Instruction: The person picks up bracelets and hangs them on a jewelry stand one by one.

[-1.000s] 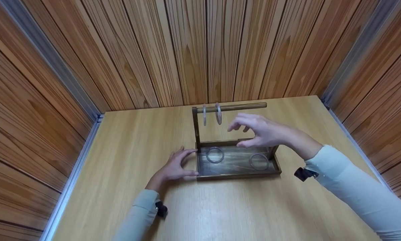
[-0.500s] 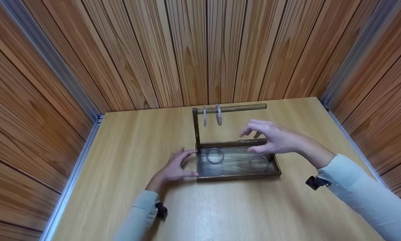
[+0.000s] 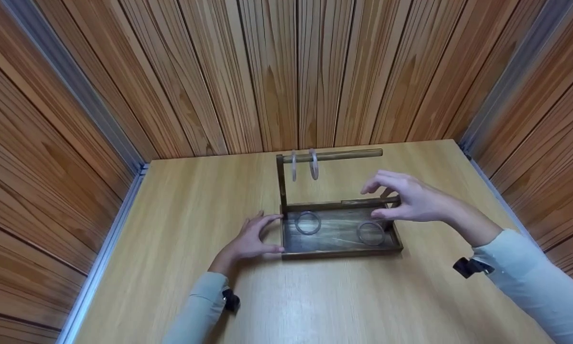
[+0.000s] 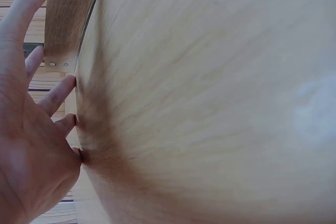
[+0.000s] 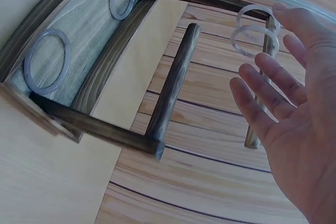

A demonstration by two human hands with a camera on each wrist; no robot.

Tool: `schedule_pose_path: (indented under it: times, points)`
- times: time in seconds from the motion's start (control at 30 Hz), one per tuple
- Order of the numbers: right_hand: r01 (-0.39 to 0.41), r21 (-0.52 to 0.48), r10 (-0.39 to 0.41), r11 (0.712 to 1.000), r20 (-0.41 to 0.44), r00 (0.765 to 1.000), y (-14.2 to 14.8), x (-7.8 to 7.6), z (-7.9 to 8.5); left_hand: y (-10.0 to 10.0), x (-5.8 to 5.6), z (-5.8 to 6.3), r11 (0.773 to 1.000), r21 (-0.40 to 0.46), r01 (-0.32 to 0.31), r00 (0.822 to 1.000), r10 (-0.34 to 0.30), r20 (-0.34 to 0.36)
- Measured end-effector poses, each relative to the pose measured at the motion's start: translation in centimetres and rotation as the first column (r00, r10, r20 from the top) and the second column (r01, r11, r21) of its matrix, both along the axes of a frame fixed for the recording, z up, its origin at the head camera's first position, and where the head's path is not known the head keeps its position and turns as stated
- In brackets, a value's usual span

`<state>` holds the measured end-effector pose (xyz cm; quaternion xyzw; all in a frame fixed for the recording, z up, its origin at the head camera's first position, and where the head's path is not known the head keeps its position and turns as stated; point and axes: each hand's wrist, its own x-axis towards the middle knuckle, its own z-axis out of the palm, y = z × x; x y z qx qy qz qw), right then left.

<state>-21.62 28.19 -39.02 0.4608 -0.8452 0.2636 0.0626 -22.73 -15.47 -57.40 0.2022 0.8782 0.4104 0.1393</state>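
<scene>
A dark wooden bangle stand has a shallow tray (image 3: 334, 255) at its base. Two pale bangles hang from its upper bar (image 3: 348, 155), the thicker bangle (image 3: 314, 165) to the right of the thinner bangle (image 3: 294, 167). Inside the tray lie a left bangle (image 3: 308, 233) and a right bangle (image 3: 371, 244). My left hand (image 3: 250, 239) touches the tray's left end with thumb and index finger spread, its other fingertips down on the table. Over the tray's back right hovers my right hand (image 3: 413, 198), holding nothing, fingers loosely bent. It partly covers the right post and the lower bar (image 3: 362, 201).
The stand sits on a light wooden table (image 3: 286, 301). Behind it rises a wood-plank wall (image 3: 281, 76), with plank walls at both sides too. In the right wrist view, the lower bar's free end (image 5: 193, 30) points away from its post.
My right hand has moved right and slightly down, away from the hanging bangles toward the lower bar. My left hand and the bangles keep their places.
</scene>
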Motion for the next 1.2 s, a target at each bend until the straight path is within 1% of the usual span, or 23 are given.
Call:
schedule_pose_path:
  times: [0.13, 0.3, 0.4, 0.47, 0.57, 0.67, 0.73, 0.93, 1.2]
  points:
    - [0.026, -0.028, -0.025, 0.999, 0.009, 1.0, 1.1, 0.2, -0.3, 0.0, 0.0, 0.1, 1.0, 0.001, 0.001, 1.0, -0.001, 0.001]
    - [0.058, -0.063, -0.053, 0.996, 0.078, 0.996, 2.4, 0.3, -0.8, 0.0, 0.1, 0.3, 1.0, -0.003, -0.004, 1.0, 0.004, 0.006]
    - [0.052, -0.097, -0.042, 0.994, 0.104, 0.994, 2.9, 0.2, -1.0, -0.1, 0.0, 0.3, 1.0, -0.003, -0.002, 1.0, 0.002, 0.003]
    - [0.048, -0.128, -0.034, 0.991, 0.105, 0.994, 3.2, 0.1, -1.1, -0.1, 0.0, 0.3, 1.0, -0.004, -0.002, 1.0, 0.002, 0.001]
    - [0.027, -0.173, -0.014, 0.985, 0.08, 0.997, 3.5, 0.1, -1.4, -0.1, 0.0, 0.2, 1.0, -0.007, -0.001, 1.0, 0.001, -0.001]
    - [0.026, -0.193, -0.013, 0.981, 0.071, 0.997, 3.9, 0.2, -1.9, 0.0, 0.1, 0.1, 1.0, -0.014, 0.005, 1.0, -0.005, -0.004]
    - [0.042, -0.193, -0.03, 0.98, 0.066, 0.997, 4.2, 0.4, -2.4, 0.0, 0.1, 0.0, 1.0, -0.015, 0.007, 1.0, -0.007, -0.005]
    - [0.121, -0.2, -0.101, 0.972, 0.107, 0.989, 5.3, 0.8, -3.5, 0.0, 0.1, -0.1, 1.0, -0.009, 0.003, 1.0, -0.003, 0.009]
    - [0.175, -0.228, -0.14, 0.958, 0.163, 0.977, 6.7, 1.1, -4.9, 0.1, 0.1, 0.0, 1.0, -0.016, -0.004, 1.0, 0.005, 0.015]
